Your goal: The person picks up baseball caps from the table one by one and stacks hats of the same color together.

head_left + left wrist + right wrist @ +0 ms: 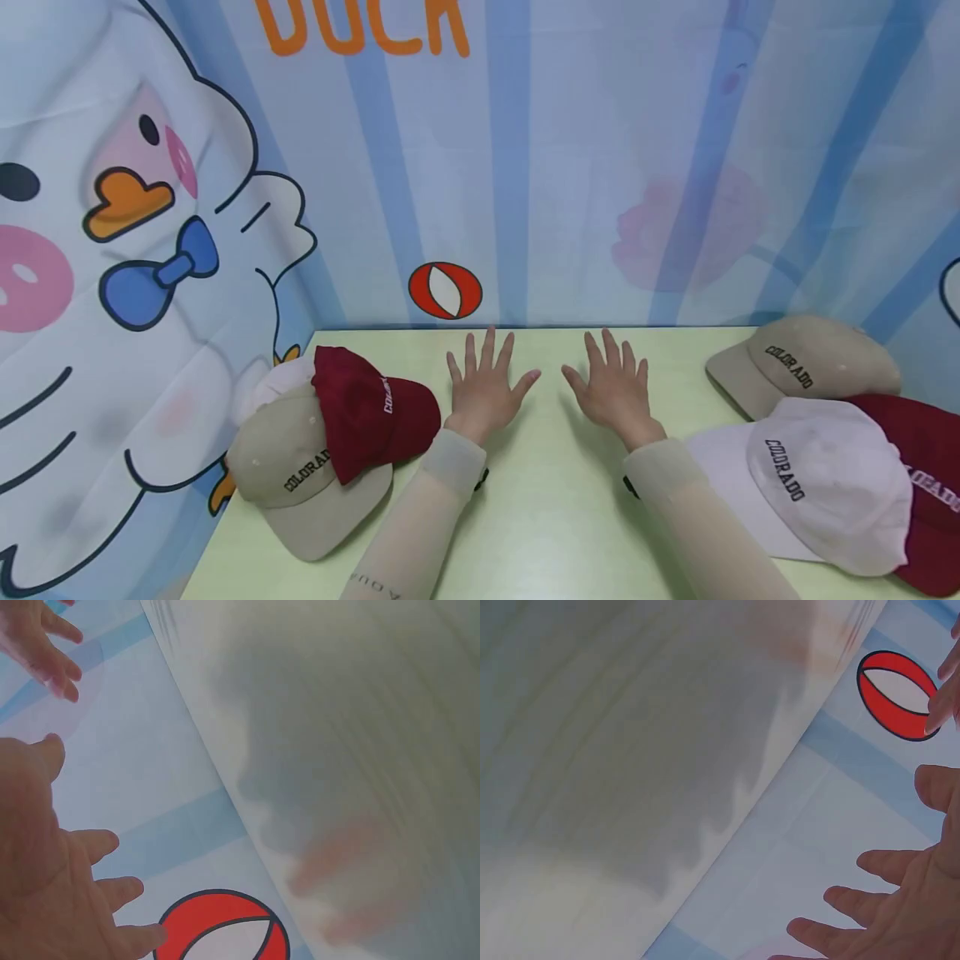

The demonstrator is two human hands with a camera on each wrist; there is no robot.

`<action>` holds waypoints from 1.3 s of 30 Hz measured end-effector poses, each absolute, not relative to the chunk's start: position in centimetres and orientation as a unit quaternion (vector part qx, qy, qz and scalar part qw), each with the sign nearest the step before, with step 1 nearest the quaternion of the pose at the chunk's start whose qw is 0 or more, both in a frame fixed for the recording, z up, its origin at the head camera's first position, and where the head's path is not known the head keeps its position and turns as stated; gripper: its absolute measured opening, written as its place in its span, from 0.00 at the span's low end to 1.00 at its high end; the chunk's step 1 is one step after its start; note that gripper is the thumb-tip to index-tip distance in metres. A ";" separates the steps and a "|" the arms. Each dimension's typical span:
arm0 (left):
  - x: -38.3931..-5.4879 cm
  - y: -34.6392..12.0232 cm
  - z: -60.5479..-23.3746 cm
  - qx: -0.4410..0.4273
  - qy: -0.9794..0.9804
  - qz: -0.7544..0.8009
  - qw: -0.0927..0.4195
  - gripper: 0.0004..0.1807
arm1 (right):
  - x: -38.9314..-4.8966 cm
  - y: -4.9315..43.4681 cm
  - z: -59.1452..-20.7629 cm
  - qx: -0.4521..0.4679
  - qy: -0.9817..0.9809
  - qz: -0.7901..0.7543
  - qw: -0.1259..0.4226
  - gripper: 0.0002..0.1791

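Both hands reach out over the middle of the table, palms down with fingers spread, and neither holds anything. My left hand point(483, 390) is nearest to a dark red cap point(378, 408), which lies on a beige cap point(288, 467) at the left. Part of a white cap point(281, 379) shows behind these two. My right hand point(617, 392) is left of a second group of caps. There a white cap point(825, 483) overlaps a dark red cap point(933, 492), with a beige cap point(810, 362) behind them. COLORADO is printed on several caps.
The pale yellow table point(551, 517) ends at a light blue striped cloth backdrop point(555, 167). A cartoon duck point(180, 375) is printed on the cloth at the left, and a red and white ball point(446, 290) at the back. Hand shadows fall on the tabletop.
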State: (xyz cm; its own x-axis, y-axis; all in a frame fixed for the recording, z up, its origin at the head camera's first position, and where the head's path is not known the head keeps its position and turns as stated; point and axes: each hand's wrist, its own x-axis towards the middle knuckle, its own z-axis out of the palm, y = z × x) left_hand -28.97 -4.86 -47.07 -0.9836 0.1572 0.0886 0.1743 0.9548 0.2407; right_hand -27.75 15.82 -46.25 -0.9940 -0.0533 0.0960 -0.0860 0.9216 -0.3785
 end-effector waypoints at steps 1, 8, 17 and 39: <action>-28.9 -4.9 -47.0 -0.084 -0.988 -0.121 0.037 0.45 | -27.6 15.7 -46.2 0.038 -0.979 0.196 0.042 0.42; -27.0 -5.9 -46.2 -0.090 -0.989 -0.096 0.068 0.45 | -26.6 14.5 -46.1 0.060 -0.966 0.247 0.040 0.41; -23.8 -8.8 -45.0 -0.090 -0.989 -0.061 0.098 0.45 | -25.2 11.8 -46.2 0.088 -0.920 0.381 -0.008 0.41; -18.2 -18.8 -42.2 -0.031 -0.973 -0.081 0.215 0.46 | -22.5 4.0 -47.3 0.073 -0.718 0.658 -0.216 0.35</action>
State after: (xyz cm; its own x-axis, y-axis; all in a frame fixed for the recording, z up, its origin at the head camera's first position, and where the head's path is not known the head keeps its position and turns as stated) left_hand -18.24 -18.79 -42.16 -0.9055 0.0251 0.4236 0.0950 0.9849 0.1448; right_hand -22.52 4.03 -47.26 -0.8962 -0.3888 -0.2137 0.1788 0.1243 -0.9760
